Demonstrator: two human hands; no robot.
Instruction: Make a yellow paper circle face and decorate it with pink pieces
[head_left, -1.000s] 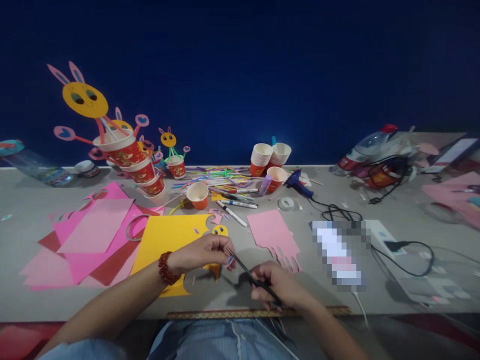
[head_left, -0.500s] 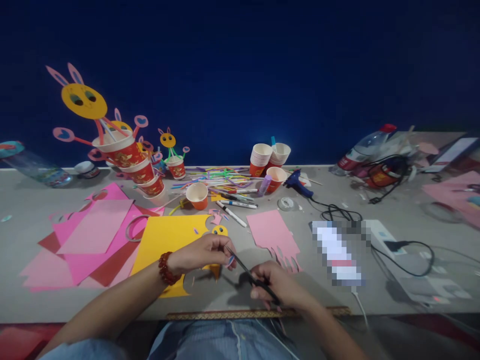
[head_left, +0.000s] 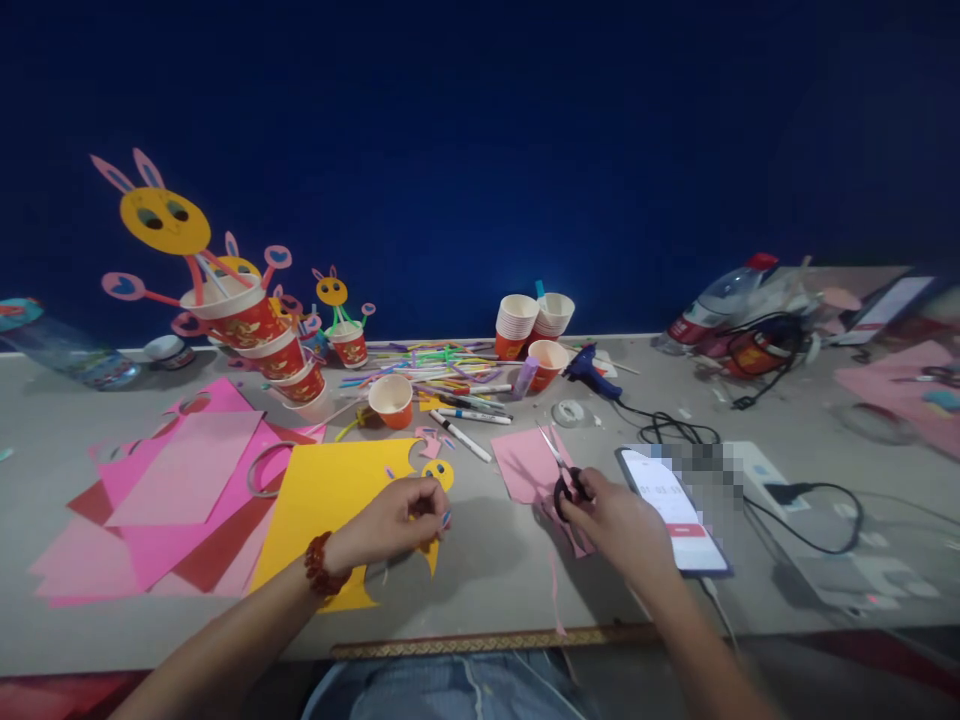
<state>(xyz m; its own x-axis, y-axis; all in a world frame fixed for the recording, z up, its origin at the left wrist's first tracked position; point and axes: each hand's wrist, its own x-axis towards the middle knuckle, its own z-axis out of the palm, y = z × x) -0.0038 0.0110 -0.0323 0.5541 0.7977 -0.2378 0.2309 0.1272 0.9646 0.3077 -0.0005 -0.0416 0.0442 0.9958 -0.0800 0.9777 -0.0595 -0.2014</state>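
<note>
My left hand (head_left: pixel 409 515), with a red bead bracelet at the wrist, pinches a small paper cutout (head_left: pixel 447 519) with blue on it; most of the piece is hidden by the fingers. It hovers beside the cut yellow paper (head_left: pixel 322 500) and a small yellow face (head_left: pixel 439 472). My right hand (head_left: pixel 611 510) is closed round the black handles of a pair of scissors (head_left: pixel 556 452), whose blades are slightly apart and point away from me. Beneath the scissors lies a light pink sheet (head_left: pixel 517 465) with a ragged cut edge. A thin pink strip (head_left: pixel 555 595) lies nearer the front.
Pink and red sheets (head_left: pixel 180 470) lie at left, below stacked cups (head_left: pixel 247 320) with rabbit figures. Behind are a cup (head_left: pixel 391 402), markers (head_left: pixel 465 435), pipe cleaners (head_left: pixel 427 365) and a glue gun (head_left: pixel 592 373). A phone (head_left: pixel 679 540) and cables lie to the right.
My right hand has moved right and away from me with the scissors, from my left hand to over the pink sheet. My left hand has shifted slightly left, still pinching the cutout.
</note>
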